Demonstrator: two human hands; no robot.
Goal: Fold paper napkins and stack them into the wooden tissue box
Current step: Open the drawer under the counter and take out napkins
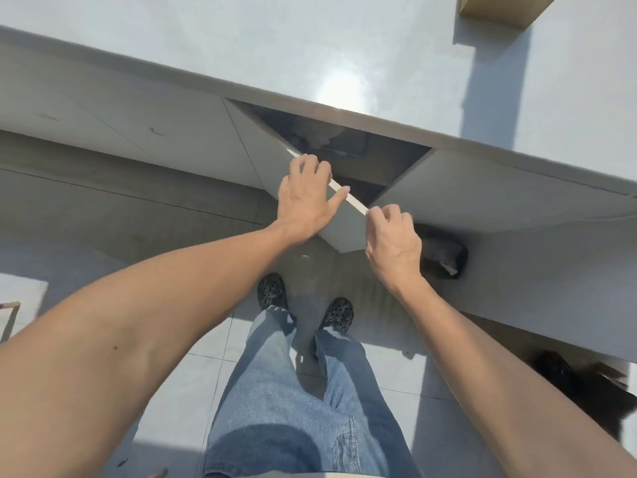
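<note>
I stand at a pale countertop (310,46) and look down past its front edge. A white cabinet door (344,234) under the counter is swung out toward me. My left hand (306,198) lies over the door's top edge with fingers curled on it. My right hand (393,243) grips the door's outer top corner. The open cabinet (344,146) is dark inside, and what lies in it is unclear. A corner of the wooden tissue box (499,10) shows at the counter's far right. No napkins are in view.
Shut cabinet fronts flank the open door on the left (138,122) and right (517,201). A dark object (444,258) sits low beside my right hand and a dark bag (579,384) lies further right. My feet (272,291) stand on floor tiles.
</note>
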